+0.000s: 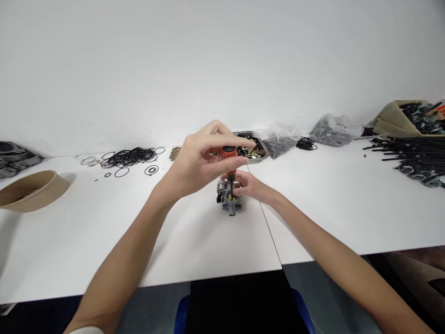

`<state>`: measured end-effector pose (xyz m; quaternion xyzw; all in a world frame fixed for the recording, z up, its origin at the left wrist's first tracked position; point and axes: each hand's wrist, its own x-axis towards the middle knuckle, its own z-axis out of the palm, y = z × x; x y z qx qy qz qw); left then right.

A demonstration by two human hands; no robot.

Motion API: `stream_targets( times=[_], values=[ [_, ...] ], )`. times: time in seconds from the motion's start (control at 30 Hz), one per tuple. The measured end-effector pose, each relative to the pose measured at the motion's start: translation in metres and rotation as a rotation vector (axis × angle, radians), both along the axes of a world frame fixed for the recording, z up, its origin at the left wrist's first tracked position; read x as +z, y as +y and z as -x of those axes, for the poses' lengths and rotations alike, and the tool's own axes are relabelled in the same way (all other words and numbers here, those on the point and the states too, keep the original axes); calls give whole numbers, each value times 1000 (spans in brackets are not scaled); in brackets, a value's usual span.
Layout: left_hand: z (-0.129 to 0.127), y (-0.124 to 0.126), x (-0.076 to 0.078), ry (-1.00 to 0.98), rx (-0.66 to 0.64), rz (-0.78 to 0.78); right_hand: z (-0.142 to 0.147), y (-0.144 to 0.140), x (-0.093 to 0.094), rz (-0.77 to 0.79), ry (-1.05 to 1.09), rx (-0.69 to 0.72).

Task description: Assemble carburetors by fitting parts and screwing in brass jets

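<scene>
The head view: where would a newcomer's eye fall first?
The eye probably falls first on the red screwdriver, upright at the centre between the thumb and fingers of the left hand, its tip pointing into a grey part touched by the right hand. Next come the black rings, tangled at the left, and the black rod-like pieces at far right.

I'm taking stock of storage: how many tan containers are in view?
2. The left tan container is cut off by the frame; the right tan container holds dark parts. Others could be outside the picture.
</scene>
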<state>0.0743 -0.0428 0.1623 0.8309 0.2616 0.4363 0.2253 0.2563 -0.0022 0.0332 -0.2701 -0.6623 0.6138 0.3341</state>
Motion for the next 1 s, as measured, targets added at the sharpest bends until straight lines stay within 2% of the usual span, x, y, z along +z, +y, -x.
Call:
stream_targets(
  times=[0.13, 0.23, 0.37, 0.5, 0.6, 0.83, 1.0],
  values=[
    [-1, -1, -4, -104, -15, 82, -1, 1, 0, -24, -2, 3],
    [1, -5, -2, -75, -89, 146, -1, 3, -3, -25, 20, 39],
    [3, -6, 5, -9, -134, 133, -1, 5, -8, -30, 49, 44],
    [-1, -5, 3, -5, -65, 74, 0, 5, -10, -35, 24, -3],
    [-2, -6, 1, -16, -34, 88, 0, 5, -9, -23, 23, -10],
    [8, -6, 7, 47, -132, 89, 0, 2, -3, -15, 38, 33],
    [5, -2, 1, 81, -37, 95, 0, 2, -5, 7, 27, -1]
  ],
)
